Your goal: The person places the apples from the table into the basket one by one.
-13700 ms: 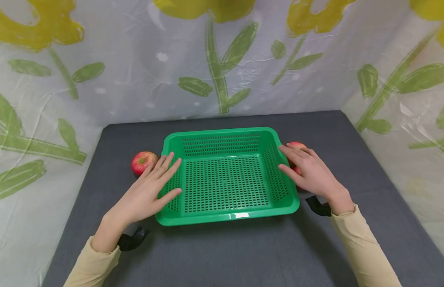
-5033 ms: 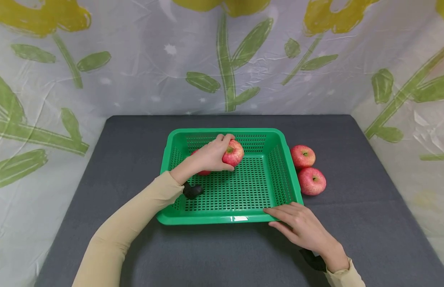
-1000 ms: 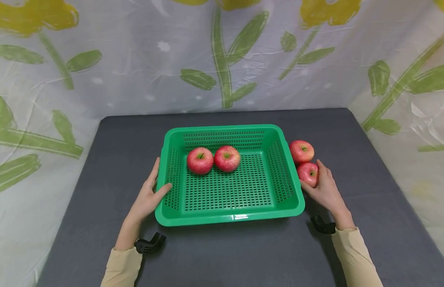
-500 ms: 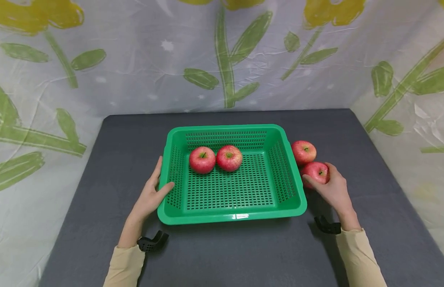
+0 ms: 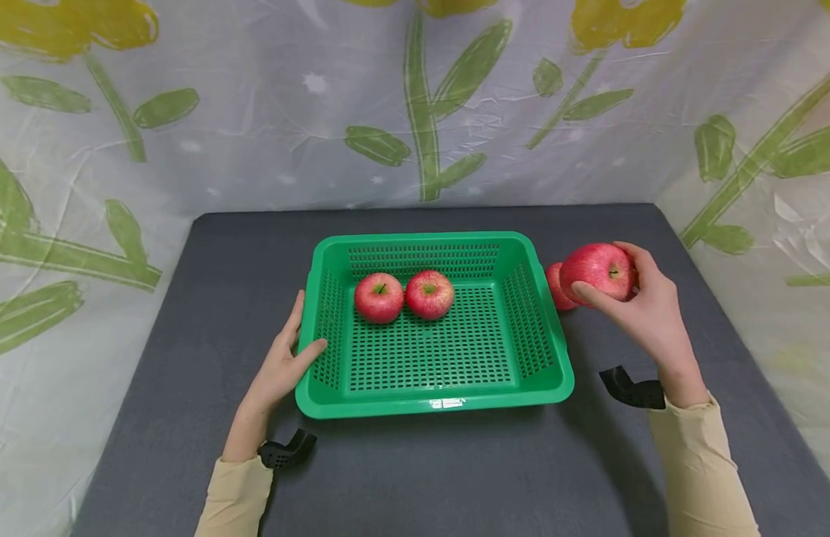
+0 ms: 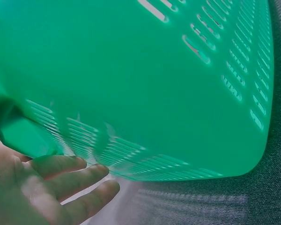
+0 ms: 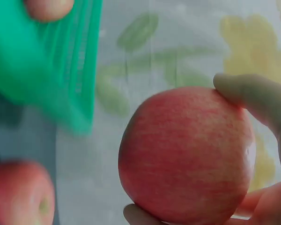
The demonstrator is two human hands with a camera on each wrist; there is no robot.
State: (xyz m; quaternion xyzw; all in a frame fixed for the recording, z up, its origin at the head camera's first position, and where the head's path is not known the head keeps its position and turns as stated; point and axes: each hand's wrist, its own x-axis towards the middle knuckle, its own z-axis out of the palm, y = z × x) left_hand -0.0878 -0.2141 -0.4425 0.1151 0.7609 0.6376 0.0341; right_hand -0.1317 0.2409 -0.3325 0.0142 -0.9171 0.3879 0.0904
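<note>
My right hand (image 5: 651,307) grips a red apple (image 5: 592,272) between thumb and fingers, raised above the table to the right of the basket. In the right wrist view that same apple (image 7: 187,154) fills the lower middle. Behind it in the head view another apple (image 5: 555,287) lies on the table by the basket's right wall, partly hidden. My left hand (image 5: 274,377) holds the left rim of the green plastic basket (image 5: 428,406), thumb over the rim and fingers along the outer wall. Inside the basket, two apples (image 5: 379,298) (image 5: 429,295) sit side by side toward the back left.
A dark grey cloth covers the table (image 5: 415,477). Behind and beside it hangs a pale sheet (image 5: 267,134) with painted yellow flowers and green stems. Black wrist cameras (image 5: 287,450) (image 5: 631,388) are strapped at both wrists.
Two apples have come to be in the basket since the earliest frame. In the last half second my right hand has lifted its apple off the table. My left hand stays at the rim.
</note>
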